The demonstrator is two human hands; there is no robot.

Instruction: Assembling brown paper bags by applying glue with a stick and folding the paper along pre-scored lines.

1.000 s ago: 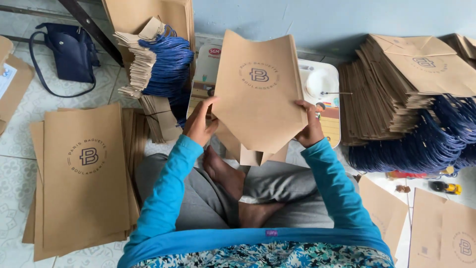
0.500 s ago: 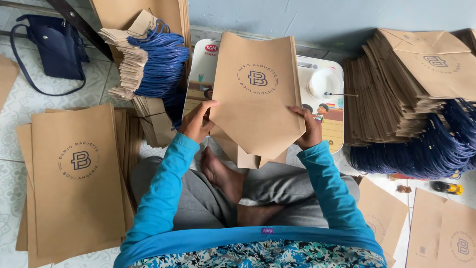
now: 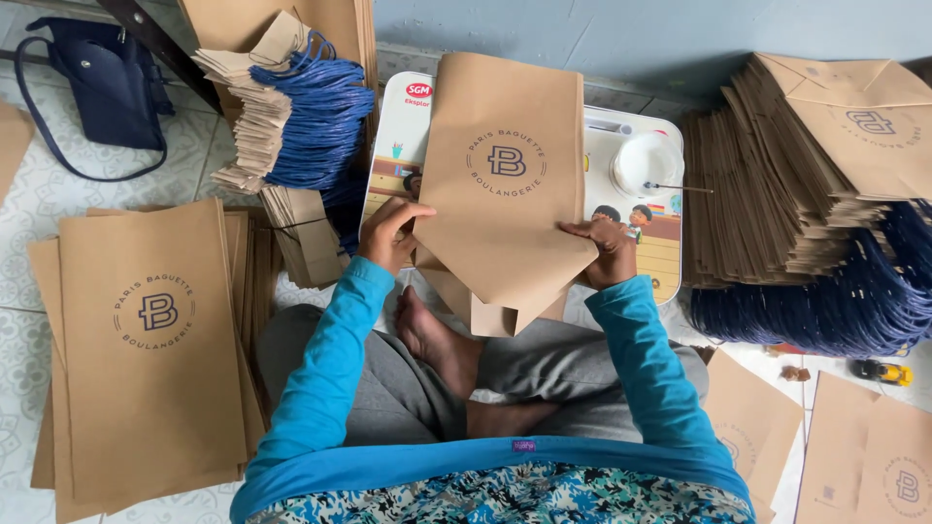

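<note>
The person is sitting cross-legged on the tiled floor (image 3: 39, 281), holding a flat brown paper bag (image 3: 505, 184) out over their lap. The left hand (image 3: 391, 233) is closing its grip on the bag's left edge, and the right hand (image 3: 610, 247) is pinching the right edge, thumb lying on the printed face. The bag's lower end is coming to a folded point above more folded bags (image 3: 495, 311) resting against the knees. Behind it a white tray (image 3: 641, 243) with a cartoon picture is carrying a small white bowl (image 3: 649, 160). A pile of flat bags (image 3: 150, 349) is lying to the left, and stacks with blue cord handles (image 3: 316, 121) are standing beyond, with a larger heap (image 3: 806, 184) on the right.
</note>
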